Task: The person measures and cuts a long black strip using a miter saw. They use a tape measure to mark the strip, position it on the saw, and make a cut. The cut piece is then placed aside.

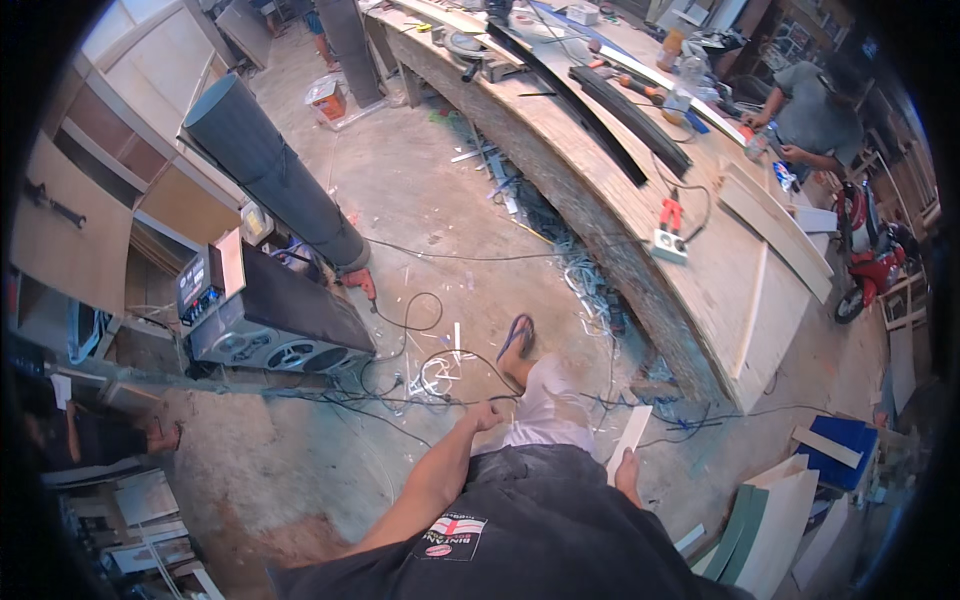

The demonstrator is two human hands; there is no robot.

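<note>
My right hand (627,478) hangs by my hip and grips the lower end of a short white flat wood strip (632,430), which points up and forward. My left hand (487,415) swings in front of my light shorts with its fingers curled, and nothing shows in it. My foot in a blue sandal (518,335) is stepping on the concrete floor. Black cables (420,325) lie just ahead of it.
A long chipboard workbench (700,300) runs along the right, carrying black strips (630,115), a white power strip (669,245), tools and pale boards (775,230). Another person (815,115) works at its far end beside a red motorbike (868,260). A black speaker box (275,325) and a dark tube (270,170) stand on the left.
</note>
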